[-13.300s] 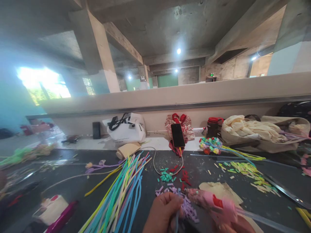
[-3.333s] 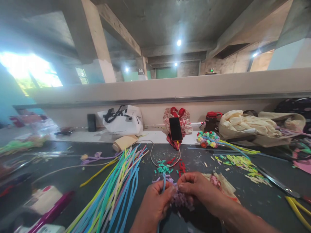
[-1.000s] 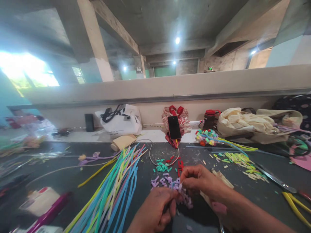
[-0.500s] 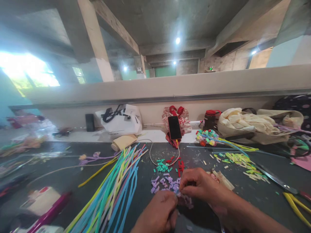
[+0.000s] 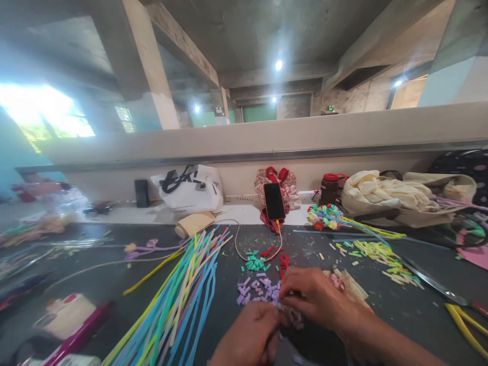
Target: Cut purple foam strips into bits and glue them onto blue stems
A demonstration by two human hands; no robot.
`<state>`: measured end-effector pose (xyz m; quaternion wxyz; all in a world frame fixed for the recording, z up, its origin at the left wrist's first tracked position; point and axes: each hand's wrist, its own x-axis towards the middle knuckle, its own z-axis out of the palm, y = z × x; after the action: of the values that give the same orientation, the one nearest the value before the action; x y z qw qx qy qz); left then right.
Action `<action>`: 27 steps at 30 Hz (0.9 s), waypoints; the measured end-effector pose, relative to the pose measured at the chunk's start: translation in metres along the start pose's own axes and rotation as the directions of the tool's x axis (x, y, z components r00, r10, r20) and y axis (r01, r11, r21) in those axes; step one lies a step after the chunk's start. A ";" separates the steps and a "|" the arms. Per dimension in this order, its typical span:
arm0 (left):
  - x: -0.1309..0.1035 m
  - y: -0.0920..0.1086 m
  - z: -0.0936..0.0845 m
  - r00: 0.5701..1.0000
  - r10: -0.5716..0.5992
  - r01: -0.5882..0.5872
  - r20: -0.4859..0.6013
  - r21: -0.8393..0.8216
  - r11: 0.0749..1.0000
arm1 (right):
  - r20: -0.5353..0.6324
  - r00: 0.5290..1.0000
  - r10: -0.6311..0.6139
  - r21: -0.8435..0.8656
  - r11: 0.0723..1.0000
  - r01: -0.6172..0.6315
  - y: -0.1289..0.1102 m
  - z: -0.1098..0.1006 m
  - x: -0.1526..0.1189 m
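A dark tabletop is bearing a broad, slanting bundle of coloured stems beside the person's left forearm; the right hand is bending its fingers into a nearly closed pinch, its tips meeting those of the left hand, which is curling almost fully closed; whatever either may be gripping is hiding behind the fingers, so that cannot be told; a crumpled paper is lying beyond the right wrist; the purple pieces are lying loose just beyond the joined fingertips, with green pieces and red pieces scattering farther off; the step appears to be close fingertip work, and any next move would seemingly be calling for fine, steady control without disturbing the loose bits.
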<state>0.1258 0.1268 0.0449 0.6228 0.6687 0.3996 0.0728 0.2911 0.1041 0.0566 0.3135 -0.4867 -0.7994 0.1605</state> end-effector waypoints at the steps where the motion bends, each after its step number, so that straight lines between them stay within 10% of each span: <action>1: 0.002 -0.002 -0.001 1.000 -0.005 0.005 -0.003 -0.017 1.000 | 0.011 1.000 0.003 0.023 1.000 -0.003 -0.001 -0.001 0.001; 27: 0.007 -0.006 -0.005 0.999 0.020 -0.019 0.029 -0.040 0.999 | 0.001 0.995 0.098 0.144 0.985 -0.097 -0.001 0.003 -0.001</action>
<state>0.1253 0.1341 0.0382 0.6409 0.6611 0.3826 0.0771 0.2890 0.1028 0.0538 0.3422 -0.5017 -0.7601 0.2312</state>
